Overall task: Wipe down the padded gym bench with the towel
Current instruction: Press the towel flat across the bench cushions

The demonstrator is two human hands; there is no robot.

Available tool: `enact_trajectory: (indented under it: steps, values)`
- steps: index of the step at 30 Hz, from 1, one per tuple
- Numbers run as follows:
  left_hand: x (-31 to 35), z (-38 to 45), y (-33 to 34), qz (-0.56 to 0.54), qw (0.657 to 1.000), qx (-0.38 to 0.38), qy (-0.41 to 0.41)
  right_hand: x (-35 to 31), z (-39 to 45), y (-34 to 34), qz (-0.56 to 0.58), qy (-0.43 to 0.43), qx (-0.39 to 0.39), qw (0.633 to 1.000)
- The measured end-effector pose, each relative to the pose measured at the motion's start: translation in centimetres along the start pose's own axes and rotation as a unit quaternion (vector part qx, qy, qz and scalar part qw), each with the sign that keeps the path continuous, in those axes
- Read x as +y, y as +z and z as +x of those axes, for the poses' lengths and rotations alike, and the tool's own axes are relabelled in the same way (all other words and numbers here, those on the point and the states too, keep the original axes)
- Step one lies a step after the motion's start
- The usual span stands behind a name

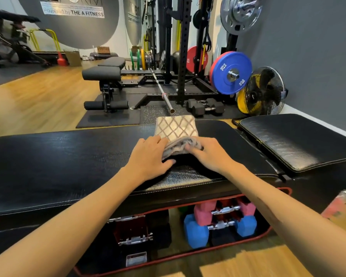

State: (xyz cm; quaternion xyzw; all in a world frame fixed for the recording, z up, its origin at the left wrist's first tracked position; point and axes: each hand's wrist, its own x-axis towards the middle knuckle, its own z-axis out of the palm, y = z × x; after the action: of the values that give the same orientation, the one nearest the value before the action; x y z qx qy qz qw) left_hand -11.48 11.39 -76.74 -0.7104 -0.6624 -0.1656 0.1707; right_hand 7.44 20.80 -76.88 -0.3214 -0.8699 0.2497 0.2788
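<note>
head view looks down on a long black padded bench (54,162) running left to right, with a folded beige towel (176,129) with a diamond pattern lying on its middle, toward the far edge. the left hand (148,156) lies on the towel's near left corner, fingers loosely curved over the bunched cloth and thumb on the pad; the right hand (210,154) has its fingers tucked into the bunched near edge, pinching the folds. so each grip is partly closed round the cloth rather than flat on it. the likely trouble, as i judge it, is that the towel is gathered at the near edge only, so a push away could make the far, flat part ride up or slide off the far edge of the bench instead of wiping. a pull could unroll the folds and leave only a thin strip in contact. the pad looks glossy and slick, so the cloth may skate with little pressure. to the right a second pad (296,140) sits raised and angled across a gap, where a sweep could snag the towel. dumbbells (218,222) are stored under the bench, near the person's forearms.
</note>
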Motion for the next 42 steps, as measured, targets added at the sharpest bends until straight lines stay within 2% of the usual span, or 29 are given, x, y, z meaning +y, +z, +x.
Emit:
enact_trajectory:
  steps: [2,4,6,8,12,15,19,26,29,31,34,36,38,42]
  values:
    - [-0.4,0.1,-1.6,-0.143,0.989,-0.002,-0.033,-0.4,0.2,-0.5,0.033,0.006,0.038,0.999]
    - [-1.3,0.8,-3.6,-0.307,0.949,-0.049,-0.057,-1.0,0.4,-0.8,0.064,-0.008,0.097,0.993]
    - [-2.1,1.9,-5.0,-0.384,0.918,-0.067,-0.076,-1.7,1.0,-0.6,0.093,0.004,0.157,0.983]
    - [-2.4,3.3,-5.0,-0.371,0.919,-0.048,-0.125,-2.1,2.4,-0.3,0.095,0.055,0.185,0.977]
    - [-2.3,6.3,-2.8,-0.345,0.906,0.009,-0.244,-2.3,6.4,-0.2,0.046,0.187,0.164,0.968]
    - [-2.1,7.9,-0.8,-0.320,0.896,-0.010,-0.308,-1.5,8.4,0.0,-0.002,0.246,0.138,0.959]
    - [-1.3,8.1,2.2,-0.228,0.907,-0.057,-0.349,0.3,8.6,1.3,-0.095,0.303,0.129,0.940]
    - [-1.8,9.8,4.1,-0.219,0.894,-0.083,-0.382,1.6,9.5,3.7,-0.123,0.336,0.190,0.914]
    - [-2.2,9.9,4.4,-0.242,0.892,-0.091,-0.370,1.8,9.6,3.6,-0.110,0.331,0.150,0.925]
    - [-2.9,9.7,4.1,-0.314,0.868,-0.102,-0.371,1.3,9.0,3.3,-0.081,0.328,0.134,0.932]
    - [-4.4,9.3,3.1,-0.458,0.793,-0.104,-0.389,-0.4,8.9,2.7,-0.002,0.305,0.143,0.941]
    - [-5.4,9.4,1.5,-0.484,0.769,-0.078,-0.409,-2.6,9.9,2.1,0.045,0.278,0.158,0.946]
    - [-6.5,10.1,-1.0,-0.475,0.765,-0.019,-0.435,-5.8,11.8,1.4,0.069,0.252,0.178,0.949]
    - [-8.8,12.9,-8.3,-0.388,0.801,0.080,-0.448,-13.0,16.5,-1.5,0.113,0.225,0.213,0.944]
